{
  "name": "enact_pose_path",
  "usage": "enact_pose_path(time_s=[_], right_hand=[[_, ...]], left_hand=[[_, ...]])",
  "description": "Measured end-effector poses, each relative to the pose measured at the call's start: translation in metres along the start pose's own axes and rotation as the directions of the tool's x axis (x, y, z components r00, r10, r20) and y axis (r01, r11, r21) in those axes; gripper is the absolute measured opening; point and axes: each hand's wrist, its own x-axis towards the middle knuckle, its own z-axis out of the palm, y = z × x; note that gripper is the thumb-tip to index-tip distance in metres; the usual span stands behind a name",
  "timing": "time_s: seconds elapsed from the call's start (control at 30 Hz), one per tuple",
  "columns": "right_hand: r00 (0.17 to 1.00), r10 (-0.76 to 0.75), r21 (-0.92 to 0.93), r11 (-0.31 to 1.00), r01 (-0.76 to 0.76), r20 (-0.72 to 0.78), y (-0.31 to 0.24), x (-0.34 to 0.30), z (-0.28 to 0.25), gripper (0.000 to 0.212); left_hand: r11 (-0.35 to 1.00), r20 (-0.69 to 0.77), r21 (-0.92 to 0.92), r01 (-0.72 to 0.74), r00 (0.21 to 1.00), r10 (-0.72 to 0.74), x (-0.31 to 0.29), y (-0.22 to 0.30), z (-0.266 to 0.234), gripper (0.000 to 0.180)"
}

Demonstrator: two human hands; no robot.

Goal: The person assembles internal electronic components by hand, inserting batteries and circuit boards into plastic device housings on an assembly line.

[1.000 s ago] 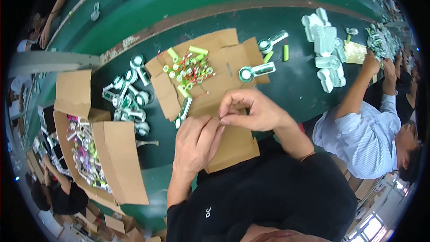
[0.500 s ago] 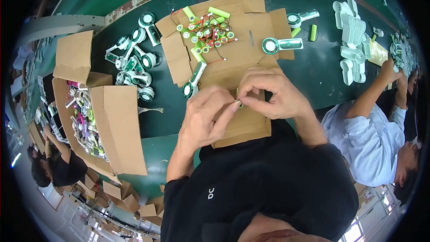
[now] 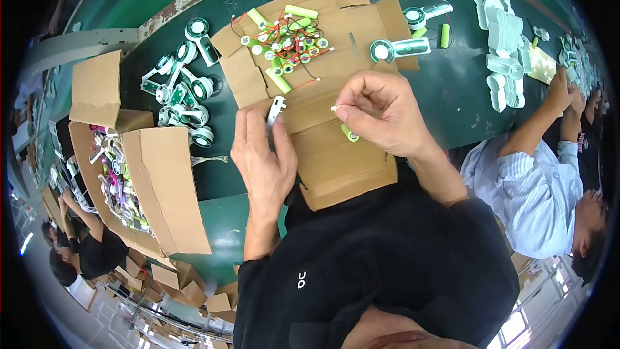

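**Left grip [image 3: 261, 155] pinches a white housing [image 3: 276, 109]; right grip [image 3: 384, 115] pinches a tiny white plug [image 3: 334, 108]**

The two grips stand apart above an opened-out cardboard carton [image 3: 311, 116] on the green counter [image 3: 452, 106]. The left grip clasps the white housing between thumb and fingers, its narrow end tilted up above the fingertips. The right grip has thumb and forefinger closed on the white plug, which pokes out toward the left grip. Just below the right grip, partly covered by it, is a green battery cell [image 3: 349, 132]; whether it hangs or rests on the cardboard, I cannot tell.

Ahead of the left grip, a heap of green cells [image 3: 278, 68] lies tangled in red and black wires [image 3: 284, 28]. Beyond the right grip, a round-headed white-and-green unit [image 3: 410, 48] overlaps the carton's edge. Farther right of that grip stand stacked pale shells [image 3: 505, 35]. Left of the left grip are a cluster of similar units [image 3: 201, 87] and, beyond them, an open box [image 3: 166, 187] of mixed parts [image 3: 116, 181].
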Motion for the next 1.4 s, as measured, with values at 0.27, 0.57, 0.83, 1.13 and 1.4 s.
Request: enact_pose_path(time_s=[0.27, 0.57, 0.83, 1.13, 1.4], right_hand=[[0.995, -0.091, -0.045, 0.995, 0.090, -0.040, -0.005, 0.007, 0.019, 0.003], [0.986, -0.148, -0.017, 0.989, 0.147, -0.078, -0.017, 0.009, 0.029, 0.006], [0.986, -0.138, 0.002, 0.990, 0.139, -0.098, -0.012, 0.016, 0.032, 0.007], [0.992, -0.061, 0.054, 0.996, 0.067, -0.113, -0.010, 0.017, 0.033, 0.009], [0.996, -0.021, 0.154, 0.988, 0.034, -0.084, -0.010, 0.019, 0.031, 0.009]], left_hand=[[0.988, -0.213, 0.080, -0.131, 0.966, 0.146, 0.019, 0.000, 0.003, 0.031], [0.757, 0.089, -0.634, 0.157, 0.987, -0.130, 0.007, 0.036, 0.010, 0.029], [0.856, -0.072, -0.516, -0.012, 0.997, -0.029, 0.010, 0.032, 0.019, 0.026], [0.919, -0.154, -0.376, -0.118, 0.986, 0.064, 0.014, 0.037, 0.020, 0.028], [0.969, -0.149, -0.233, -0.077, 0.988, 0.042, 0.011, 0.046, 0.020, 0.028]])
